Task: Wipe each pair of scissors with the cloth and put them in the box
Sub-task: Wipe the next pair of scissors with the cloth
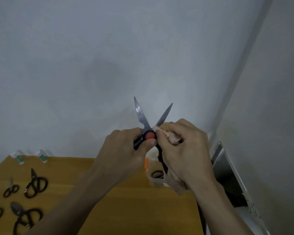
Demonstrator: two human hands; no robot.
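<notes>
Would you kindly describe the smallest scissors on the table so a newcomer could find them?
Start at the orange wooden table and go to its left end, where four dark-handled scissors lie. The small dark scissors sit left of the larger pair, and are the slimmest there.

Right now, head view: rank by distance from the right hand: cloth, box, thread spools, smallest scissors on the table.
1. cloth: gripped in the right hand, against the open scissors' blade.
2. box: on the table just below that hand, one pair already inside.
3. thread spools: far table edge, to the left.
4. smallest scissors: table's left side.
</notes>
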